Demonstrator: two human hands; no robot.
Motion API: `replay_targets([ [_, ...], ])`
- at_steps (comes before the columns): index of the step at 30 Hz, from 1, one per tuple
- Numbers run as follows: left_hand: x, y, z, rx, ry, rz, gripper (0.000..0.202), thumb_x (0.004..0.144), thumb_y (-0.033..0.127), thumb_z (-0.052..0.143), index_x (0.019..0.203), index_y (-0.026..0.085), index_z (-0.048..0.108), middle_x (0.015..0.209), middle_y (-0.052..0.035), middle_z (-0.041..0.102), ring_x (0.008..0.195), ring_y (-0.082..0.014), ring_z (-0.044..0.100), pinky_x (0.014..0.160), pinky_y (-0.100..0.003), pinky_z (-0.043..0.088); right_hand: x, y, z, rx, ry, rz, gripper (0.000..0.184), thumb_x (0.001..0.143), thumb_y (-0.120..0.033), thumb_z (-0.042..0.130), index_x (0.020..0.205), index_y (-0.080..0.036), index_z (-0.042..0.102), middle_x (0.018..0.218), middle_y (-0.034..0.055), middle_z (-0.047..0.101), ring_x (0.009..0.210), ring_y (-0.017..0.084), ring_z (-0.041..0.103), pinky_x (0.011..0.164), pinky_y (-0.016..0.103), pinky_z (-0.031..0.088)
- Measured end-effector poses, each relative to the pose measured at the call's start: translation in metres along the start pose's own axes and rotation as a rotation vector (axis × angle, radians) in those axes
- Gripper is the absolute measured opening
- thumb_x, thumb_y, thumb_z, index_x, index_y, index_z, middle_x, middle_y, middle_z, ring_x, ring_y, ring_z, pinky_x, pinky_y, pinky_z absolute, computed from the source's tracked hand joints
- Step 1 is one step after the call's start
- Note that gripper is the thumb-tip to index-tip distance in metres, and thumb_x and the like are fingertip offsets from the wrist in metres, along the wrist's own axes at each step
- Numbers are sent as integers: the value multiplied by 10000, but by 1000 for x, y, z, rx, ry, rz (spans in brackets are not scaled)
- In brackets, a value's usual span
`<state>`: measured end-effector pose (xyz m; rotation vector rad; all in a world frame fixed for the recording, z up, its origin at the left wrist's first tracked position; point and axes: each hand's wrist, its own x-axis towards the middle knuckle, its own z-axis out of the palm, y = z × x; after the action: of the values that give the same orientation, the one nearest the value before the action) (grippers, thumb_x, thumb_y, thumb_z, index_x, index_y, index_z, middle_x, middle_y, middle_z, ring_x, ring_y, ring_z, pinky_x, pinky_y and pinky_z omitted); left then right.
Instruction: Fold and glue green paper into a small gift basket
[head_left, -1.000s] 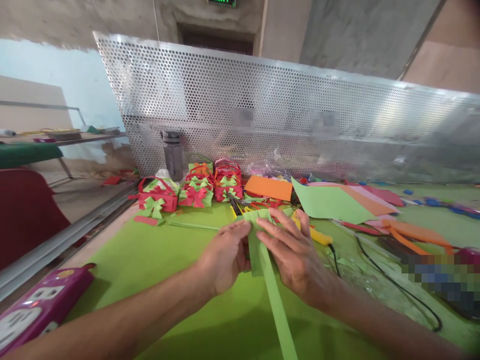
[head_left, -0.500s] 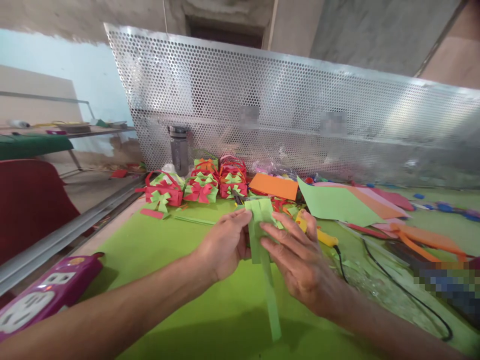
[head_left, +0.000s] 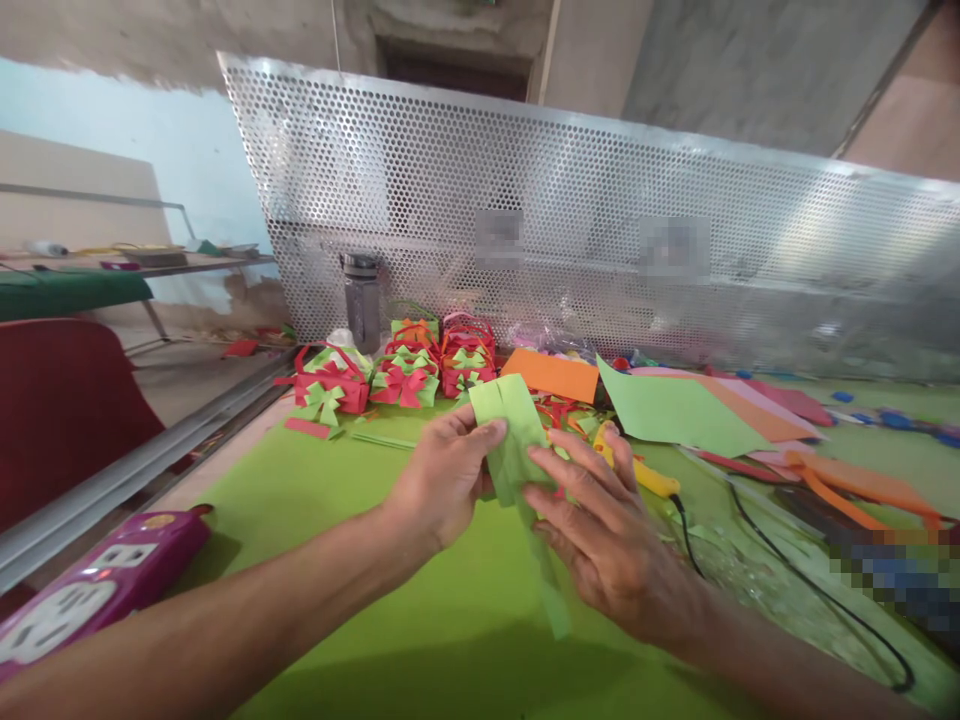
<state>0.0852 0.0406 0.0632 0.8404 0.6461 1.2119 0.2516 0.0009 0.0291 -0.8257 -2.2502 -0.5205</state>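
My left hand [head_left: 448, 470] is closed on a piece of folded light green paper [head_left: 517, 415], its thumb pressed on the front and its fingers behind. The piece is tilted, and a long narrow green strip [head_left: 553, 600] hangs from its lower end over the table. At the paper's right edge, my right hand [head_left: 611, 535] has its fingers stretched and spread, the fingertips at or very near the paper. A yellow corded tool [head_left: 656, 478] lies just behind the right hand, partly hidden by it.
Several small red and green paper baskets with bows [head_left: 405, 385] stand at the back, near a grey bottle [head_left: 363, 305]. Orange paper [head_left: 551, 374] and green sheets [head_left: 675, 410] lie right of them. A purple power strip [head_left: 105, 580] sits left; a black cord [head_left: 817, 590] runs right.
The folded green paper has risen slightly and turned, its top leaning left. My left hand has shifted a little left with it, while the right fingers slid toward its edge.
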Motion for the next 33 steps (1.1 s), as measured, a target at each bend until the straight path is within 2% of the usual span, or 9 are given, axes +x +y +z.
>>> replay_targets([
  [3, 0, 7, 2, -16, 24, 63, 171, 748, 100, 586, 912, 118, 629, 729, -47, 689, 580, -146, 635, 536, -261, 517, 1, 0, -2, 109, 113, 37, 130, 840, -162, 527, 958, -174, 581, 1094, 120, 596, 1115, 270, 498, 956, 496, 349],
  [5, 0, 10, 4, -20, 36, 96, 192, 748, 104, 586, 935, 122, 625, 761, -53, 697, 618, -164, 652, 553, -281, 532, 4, 0, -4, 244, 140, 154, 59, 853, -205, 513, 855, -172, 562, 885, 80, 607, 897, 207, 574, 788, 373, 452],
  [6, -1, 11, 4, -19, 37, 106, 202, 748, 109, 588, 946, 125, 623, 771, -55, 699, 626, -170, 656, 553, -289, 537, 6, 0, -4, 317, 120, 245, 100, 859, -244, 507, 799, -175, 549, 781, 50, 590, 776, 176, 575, 695, 322, 457],
  [9, -2, 10, 6, -16, 24, 123, 223, 746, 125, 596, 968, 127, 617, 802, -62, 704, 641, -180, 663, 554, -299, 545, 11, -2, -6, 540, -48, 527, 280, 854, -395, 494, 678, -181, 529, 606, -9, 531, 569, 123, 501, 547, 257, 389],
  [12, -4, 6, 6, -19, 18, 123, 233, 746, 137, 603, 979, 133, 615, 827, -65, 706, 668, -181, 668, 565, -291, 547, 13, -6, -3, 764, -197, 726, 340, 818, -473, 510, 664, -174, 562, 595, -18, 528, 557, 110, 462, 532, 241, 350],
  [18, -5, 1, 6, -12, 18, 114, 198, 752, 145, 609, 948, 134, 627, 802, -48, 705, 662, -160, 659, 569, -262, 541, 11, -6, 9, 1056, -260, 997, 321, 747, -460, 579, 658, -152, 577, 541, -37, 453, 489, 77, 339, 465, 227, 251],
  [23, -4, 1, 7, -15, 7, 130, 218, 758, 137, 603, 975, 140, 625, 802, -42, 705, 647, -149, 653, 569, -256, 537, 14, -4, 14, 1152, -220, 1052, 298, 712, -451, 604, 682, -155, 580, 572, -22, 523, 492, 82, 407, 474, 226, 299],
  [30, -4, 2, 6, -13, 15, 130, 292, 761, 139, 593, 1053, 154, 603, 814, -45, 704, 705, -174, 661, 587, -277, 540, 15, -6, 13, 1141, -173, 1000, 296, 726, -445, 601, 667, -157, 566, 570, -35, 476, 509, 77, 381, 487, 224, 317],
  [33, -5, -1, 5, -2, -1, 147, 287, 756, 153, 605, 1042, 163, 604, 820, -41, 702, 732, -178, 662, 593, -275, 538, 18, -7, 9, 1113, -189, 1035, 336, 671, -471, 660, 652, -145, 584, 573, -26, 496, 503, 73, 367, 470, 224, 286],
])
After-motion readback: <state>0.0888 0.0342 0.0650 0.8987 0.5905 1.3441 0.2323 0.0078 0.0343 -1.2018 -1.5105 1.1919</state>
